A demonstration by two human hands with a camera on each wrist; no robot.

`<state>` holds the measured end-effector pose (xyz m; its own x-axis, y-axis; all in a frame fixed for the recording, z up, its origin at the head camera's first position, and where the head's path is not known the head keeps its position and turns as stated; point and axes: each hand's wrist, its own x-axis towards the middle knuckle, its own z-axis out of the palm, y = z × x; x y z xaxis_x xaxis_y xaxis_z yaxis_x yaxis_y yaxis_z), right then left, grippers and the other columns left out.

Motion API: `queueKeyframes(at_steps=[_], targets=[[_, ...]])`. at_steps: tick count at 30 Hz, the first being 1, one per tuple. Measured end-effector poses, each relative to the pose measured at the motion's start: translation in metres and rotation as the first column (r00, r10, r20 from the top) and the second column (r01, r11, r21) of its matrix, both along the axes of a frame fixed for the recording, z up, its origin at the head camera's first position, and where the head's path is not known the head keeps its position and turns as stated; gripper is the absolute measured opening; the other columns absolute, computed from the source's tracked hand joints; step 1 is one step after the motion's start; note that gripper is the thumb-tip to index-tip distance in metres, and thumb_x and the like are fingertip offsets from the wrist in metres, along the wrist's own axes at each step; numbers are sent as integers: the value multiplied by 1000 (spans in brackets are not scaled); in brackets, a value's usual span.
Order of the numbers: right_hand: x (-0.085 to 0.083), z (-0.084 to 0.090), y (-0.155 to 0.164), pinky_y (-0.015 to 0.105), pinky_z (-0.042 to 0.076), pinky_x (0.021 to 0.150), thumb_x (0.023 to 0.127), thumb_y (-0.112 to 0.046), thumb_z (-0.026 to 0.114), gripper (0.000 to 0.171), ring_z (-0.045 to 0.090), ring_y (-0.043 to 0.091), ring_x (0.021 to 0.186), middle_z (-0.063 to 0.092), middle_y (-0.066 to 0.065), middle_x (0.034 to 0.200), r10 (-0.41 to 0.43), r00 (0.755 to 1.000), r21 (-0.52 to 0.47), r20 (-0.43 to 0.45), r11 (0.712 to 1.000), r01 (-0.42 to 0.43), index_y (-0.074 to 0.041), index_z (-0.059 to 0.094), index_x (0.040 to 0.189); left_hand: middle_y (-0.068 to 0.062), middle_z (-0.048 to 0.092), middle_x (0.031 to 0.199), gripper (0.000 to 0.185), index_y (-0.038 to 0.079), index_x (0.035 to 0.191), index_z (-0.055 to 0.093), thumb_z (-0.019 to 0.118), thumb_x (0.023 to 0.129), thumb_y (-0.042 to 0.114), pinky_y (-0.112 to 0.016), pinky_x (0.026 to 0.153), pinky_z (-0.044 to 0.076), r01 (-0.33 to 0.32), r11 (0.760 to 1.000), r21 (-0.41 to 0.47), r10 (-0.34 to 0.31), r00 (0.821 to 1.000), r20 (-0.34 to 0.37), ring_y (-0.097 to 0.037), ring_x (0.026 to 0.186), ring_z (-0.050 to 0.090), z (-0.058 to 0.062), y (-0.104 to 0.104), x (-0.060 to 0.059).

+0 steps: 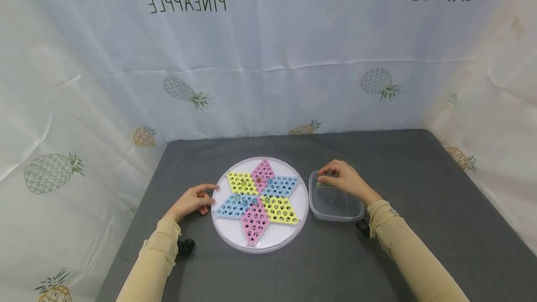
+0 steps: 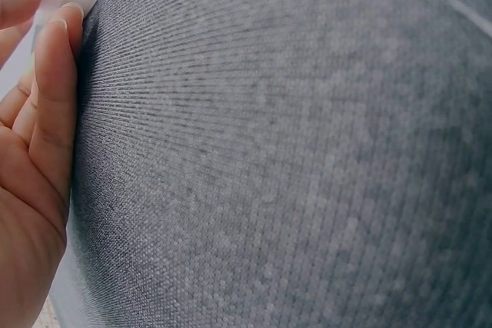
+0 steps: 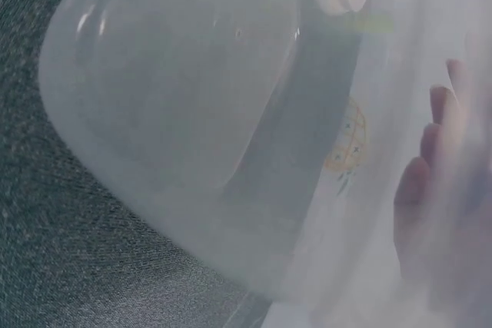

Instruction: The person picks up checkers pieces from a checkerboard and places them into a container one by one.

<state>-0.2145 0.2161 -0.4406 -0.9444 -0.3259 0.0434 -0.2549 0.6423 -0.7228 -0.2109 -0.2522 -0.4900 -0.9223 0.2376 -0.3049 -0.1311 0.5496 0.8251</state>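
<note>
A round white Chinese checkers board [image 1: 285, 241] carries a star of pink, yellow and blue holed panels. Several glass marbles [image 1: 244, 183] sit in its holes, mostly around the middle. At the board's left rim, my left hand [image 1: 194, 203] rests its index finger and thumb on the edge; the left wrist view shows its other fingers [image 2: 55, 67] bent beside the rim. Over a clear plastic box [image 1: 335, 218] my right hand [image 1: 345, 181] reaches in with curled fingers. A small greenish marble [image 1: 319, 184] shows right by the thumb; whether it is pinched, I cannot tell.
The box stands close to the board's right side. Both lie on a dark grey cloth-covered table [image 1: 268, 274]. White pineapple-print curtains [image 1: 268, 101] hang behind the table and along its sides.
</note>
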Motion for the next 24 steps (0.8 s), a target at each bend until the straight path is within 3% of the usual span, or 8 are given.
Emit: queueKeyframes(at_steps=[13,24], targets=[[3,0,-2,31,45,70,84,-41,66,35,52,17,82,59,1,97,-11,999,-27,35,1000,12,-19,64,111,-2,56,68,49,12,129,54,67,83,18,-29,56,50,-10,1000,-4,10,1000,0,-15,58,55,1,1,0],[2,-1,-3,29,46,66,83,-41,67,36,52,18,78,60,2,93,-13,995,-51,99,999,18,-19,64,111,-3,57,69,48,12,129,54,67,83,19,-29,56,50,-8,1000,-4,8,1000,3,-15,58,55,-1,0,-1]])
